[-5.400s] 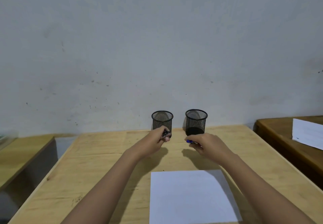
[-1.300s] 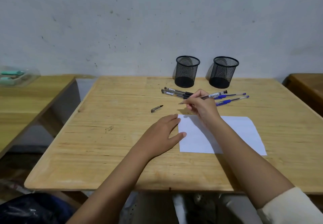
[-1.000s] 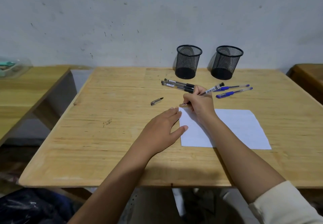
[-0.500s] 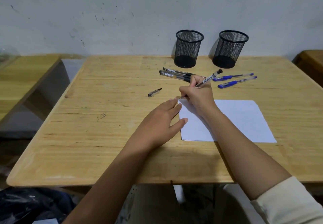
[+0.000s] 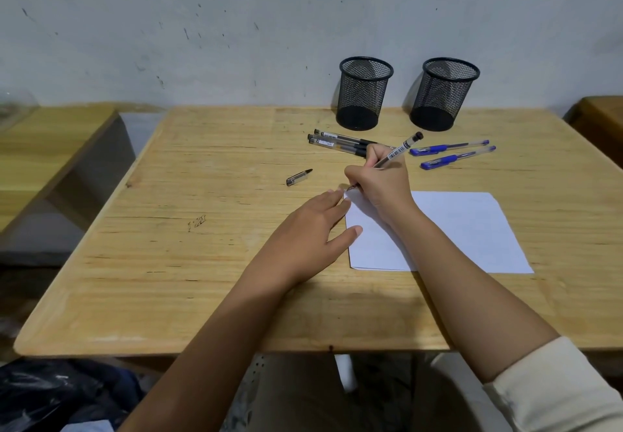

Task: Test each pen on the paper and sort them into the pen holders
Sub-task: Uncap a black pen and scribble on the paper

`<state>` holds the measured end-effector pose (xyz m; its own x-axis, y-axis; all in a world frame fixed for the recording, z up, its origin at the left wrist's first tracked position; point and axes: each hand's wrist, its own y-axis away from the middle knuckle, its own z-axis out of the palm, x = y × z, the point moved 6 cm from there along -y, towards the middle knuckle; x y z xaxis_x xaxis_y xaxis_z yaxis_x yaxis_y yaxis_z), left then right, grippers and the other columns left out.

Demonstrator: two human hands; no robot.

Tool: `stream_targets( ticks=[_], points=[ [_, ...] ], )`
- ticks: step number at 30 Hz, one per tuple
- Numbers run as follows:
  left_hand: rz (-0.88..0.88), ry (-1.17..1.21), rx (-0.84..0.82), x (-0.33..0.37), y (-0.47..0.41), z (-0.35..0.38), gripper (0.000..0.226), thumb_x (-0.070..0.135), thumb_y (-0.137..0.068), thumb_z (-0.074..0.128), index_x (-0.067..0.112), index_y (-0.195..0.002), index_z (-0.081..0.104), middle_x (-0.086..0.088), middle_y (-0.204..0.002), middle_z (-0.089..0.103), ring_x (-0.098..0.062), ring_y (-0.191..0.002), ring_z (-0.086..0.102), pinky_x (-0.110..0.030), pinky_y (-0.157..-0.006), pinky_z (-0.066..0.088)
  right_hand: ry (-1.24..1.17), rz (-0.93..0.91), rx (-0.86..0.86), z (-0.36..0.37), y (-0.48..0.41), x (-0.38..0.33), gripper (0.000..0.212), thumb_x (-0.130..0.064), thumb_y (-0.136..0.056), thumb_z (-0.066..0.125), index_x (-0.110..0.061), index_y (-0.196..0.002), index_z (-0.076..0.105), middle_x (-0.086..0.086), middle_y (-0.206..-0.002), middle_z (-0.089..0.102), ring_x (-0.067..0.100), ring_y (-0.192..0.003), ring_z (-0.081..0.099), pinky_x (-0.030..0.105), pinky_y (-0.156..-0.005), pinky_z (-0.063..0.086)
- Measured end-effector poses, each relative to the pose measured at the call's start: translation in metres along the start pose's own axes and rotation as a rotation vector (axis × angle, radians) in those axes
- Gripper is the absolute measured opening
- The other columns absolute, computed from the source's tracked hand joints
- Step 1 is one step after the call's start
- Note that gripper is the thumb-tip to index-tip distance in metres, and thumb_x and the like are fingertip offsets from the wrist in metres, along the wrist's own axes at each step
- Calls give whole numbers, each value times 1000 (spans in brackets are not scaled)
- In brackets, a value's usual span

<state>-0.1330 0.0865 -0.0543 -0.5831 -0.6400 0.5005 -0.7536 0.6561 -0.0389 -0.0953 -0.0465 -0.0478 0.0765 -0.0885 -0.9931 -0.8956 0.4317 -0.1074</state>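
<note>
- At the far left corner of the paper (image 5: 472, 229), your right hand (image 5: 381, 183) grips a clear-barrelled pen (image 5: 403, 148), fingers (image 5: 373, 159) curled round its lower barrel.
- Its tip sits right at that corner. Whether it touches the sheet, you cannot tell.
- The pen's long axis slants from the tip, low and left, up to its black tail, far and right, aimed roughly between the two mesh pen holders (image 5: 364, 94).
- Your left hand (image 5: 313, 226) lies flat on the counter (image 5: 202, 263), holding nothing, straight fingers (image 5: 333, 197) at the paper's left edge, just beside the tip.
- Bare paper lies right of the tip and toward you, so the test stroke probably runs that way.
- Both holders stand beyond the right hand, which is nearer to them.
- Black pens (image 5: 337, 143) lie just past your knuckles, blue pens (image 5: 451, 153) to their right, and a loose cap (image 5: 298, 177) to the left.
</note>
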Motion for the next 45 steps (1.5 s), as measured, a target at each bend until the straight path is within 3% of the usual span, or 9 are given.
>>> stream_targets(
  ticks=[4, 7, 15, 20, 45],
  points=[
    [0, 0, 2, -1, 0, 0, 56, 45, -95, 41, 23, -145, 30, 8, -157, 19, -4, -143, 11, -17, -109, 12, -100, 40, 19, -6, -4, 2, 41, 18, -57, 54, -12, -50, 27, 6, -54, 21, 13, -47, 23, 20, -43, 25],
    [3, -1, 3, -1, 0, 0, 56, 45, -95, 41, 23, -145, 30, 9, -156, 19, -3, -143, 11, -17, -109, 12, -27, 5, 74, -11, -3, 1, 39, 13, -58, 56, -13, -50, 28, 7, -53, 25, 12, -48, 26, 20, -45, 27],
    [6, -4, -6, 0, 0, 0, 57, 45, -95, 40, 22, -146, 29, 8, -157, 18, -4, -143, 10, -18, -110, 11, -19, -4, 1, -4, -3, 4, 36, 7, -56, 56, -15, -50, 29, 5, -53, 24, 15, -50, 25, 23, -47, 27],
    [7, 4, -8, -1, 0, 1, 57, 45, -95, 40, 21, -145, 30, 7, -157, 19, -5, -144, 10, -20, -112, 12, -12, -6, -4, -4, -4, 3, 41, 15, -60, 56, -13, -50, 28, 4, -52, 22, 13, -47, 25, 21, -45, 25],
    [24, 13, 36, -3, 0, 2, 56, 46, -95, 40, 23, -145, 31, 8, -156, 19, -4, -143, 12, -17, -109, 11, 55, -25, 52, -7, -1, 1, 20, 5, -55, 56, -5, -56, 39, 7, -57, 22, 21, -58, 23, 30, -55, 23]
  ],
)
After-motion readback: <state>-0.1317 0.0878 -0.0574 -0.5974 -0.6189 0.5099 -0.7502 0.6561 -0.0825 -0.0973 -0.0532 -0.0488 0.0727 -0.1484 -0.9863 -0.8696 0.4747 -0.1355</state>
